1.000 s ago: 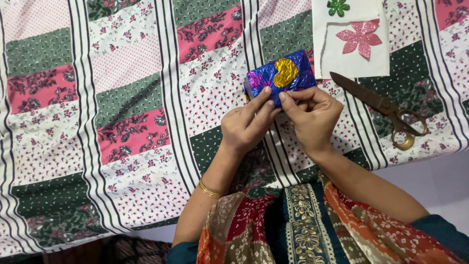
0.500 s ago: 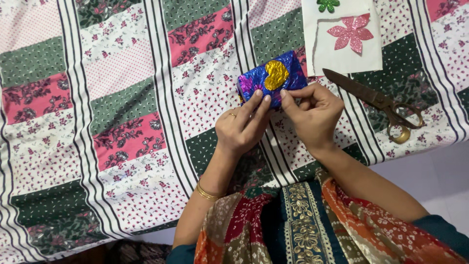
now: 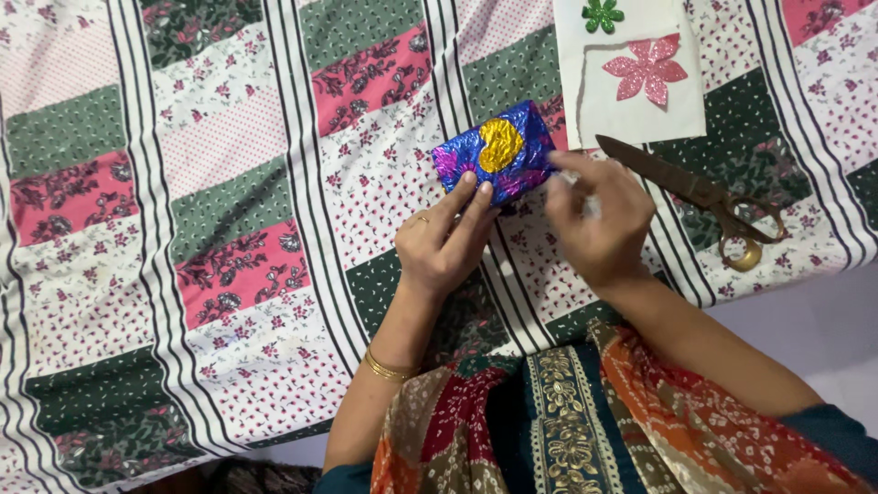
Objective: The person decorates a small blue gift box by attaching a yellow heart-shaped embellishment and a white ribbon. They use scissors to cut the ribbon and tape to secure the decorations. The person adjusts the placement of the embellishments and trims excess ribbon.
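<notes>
A small box (image 3: 494, 146) wrapped in shiny blue and purple foil with a gold heart lies on the patchwork floral cloth (image 3: 229, 183). My left hand (image 3: 439, 247) presses two fingertips on the box's near edge; it wears a ring and a gold bangle (image 3: 389, 368). My right hand (image 3: 599, 220) is blurred, its curled fingers at the box's right end.
Old brown scissors (image 3: 704, 197) lie just right of my right hand. Behind them is a white sheet (image 3: 631, 114) bearing a pink glitter flower (image 3: 645, 71) and a green one (image 3: 603, 14). A patterned scarf (image 3: 567, 412) hangs at the near edge.
My right hand has slid from the box's near edge to its right end. The box has turned slightly and shifted left in view. My left fingers stay on its near edge.
</notes>
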